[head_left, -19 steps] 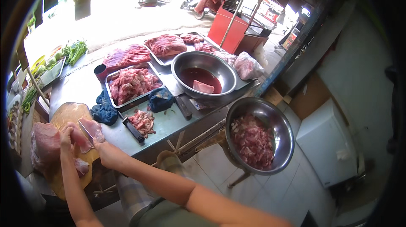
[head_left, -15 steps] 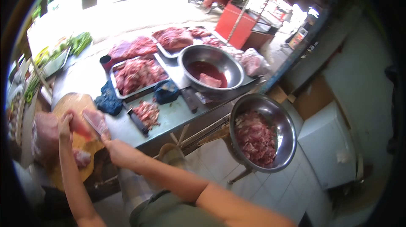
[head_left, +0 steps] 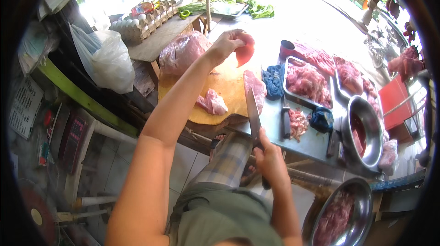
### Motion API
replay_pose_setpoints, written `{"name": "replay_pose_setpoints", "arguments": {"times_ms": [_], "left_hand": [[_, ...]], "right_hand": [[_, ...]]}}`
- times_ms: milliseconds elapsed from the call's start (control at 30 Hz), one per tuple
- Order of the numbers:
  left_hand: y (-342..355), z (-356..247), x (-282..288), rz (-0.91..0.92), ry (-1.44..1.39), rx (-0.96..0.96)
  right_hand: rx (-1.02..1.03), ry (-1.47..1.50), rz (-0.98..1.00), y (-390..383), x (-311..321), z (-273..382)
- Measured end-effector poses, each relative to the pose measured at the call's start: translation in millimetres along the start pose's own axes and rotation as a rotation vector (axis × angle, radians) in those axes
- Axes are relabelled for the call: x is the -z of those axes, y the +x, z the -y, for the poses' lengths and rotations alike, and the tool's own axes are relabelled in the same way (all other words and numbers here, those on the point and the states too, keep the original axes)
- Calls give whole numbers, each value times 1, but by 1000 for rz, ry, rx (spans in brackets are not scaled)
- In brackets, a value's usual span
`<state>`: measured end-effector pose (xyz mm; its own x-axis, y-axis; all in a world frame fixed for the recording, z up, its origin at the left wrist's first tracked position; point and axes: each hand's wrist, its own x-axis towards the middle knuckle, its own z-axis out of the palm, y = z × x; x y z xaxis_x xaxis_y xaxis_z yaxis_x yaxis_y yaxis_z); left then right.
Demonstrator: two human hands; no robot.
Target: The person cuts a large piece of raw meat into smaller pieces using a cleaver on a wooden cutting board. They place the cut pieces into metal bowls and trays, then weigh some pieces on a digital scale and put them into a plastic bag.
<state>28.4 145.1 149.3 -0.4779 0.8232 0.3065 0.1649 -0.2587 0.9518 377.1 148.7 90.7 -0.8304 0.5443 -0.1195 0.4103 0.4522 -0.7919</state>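
Observation:
My left hand (head_left: 228,46) is raised above the far side of the round wooden cutting board (head_left: 231,83), pinching a thin red slice of meat (head_left: 245,53) that hangs from the fingers. My right hand (head_left: 273,162) grips a knife (head_left: 253,114) by its handle, near the board's front right edge. The blade points away from me, its tip by a pale strip of meat (head_left: 255,89) on the right of the board. A large block of meat (head_left: 182,54) rests at the board's far left. Closer to me lies a small meat piece (head_left: 213,102).
Right of the board are blue cloths (head_left: 274,81), a tray of meat pieces (head_left: 308,82) and a second knife (head_left: 286,123). Farther right stands a steel bowl (head_left: 376,129) with red liquid; another bowl (head_left: 366,218) of cut meat sits lower. Egg trays (head_left: 145,25) are at the back left.
The view has swung left. My left hand has come up off the meat with a slice in it. My right hand has drawn the knife back toward me.

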Motion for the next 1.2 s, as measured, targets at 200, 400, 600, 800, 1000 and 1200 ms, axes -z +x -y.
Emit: {"name": "replay_pose_setpoints", "arguments": {"times_ms": [200,400,600,800,1000,1200], "left_hand": [[-65,26,25,545,550,243],[-135,40,16,88,587,237],[-157,18,-3,164,951,61],[-149,24,-9,63,991,6],[-144,48,-25,12,963,8],[-147,54,-22,-6,914,-24]], "right_hand": [[-73,400,-111,-20,13,-14],[124,119,-59,-12,34,2],[192,-19,90,4,18,30],[221,-173,96,17,9,37],[137,-170,187,17,11,40],[271,-264,136,32,-2,35]]}}
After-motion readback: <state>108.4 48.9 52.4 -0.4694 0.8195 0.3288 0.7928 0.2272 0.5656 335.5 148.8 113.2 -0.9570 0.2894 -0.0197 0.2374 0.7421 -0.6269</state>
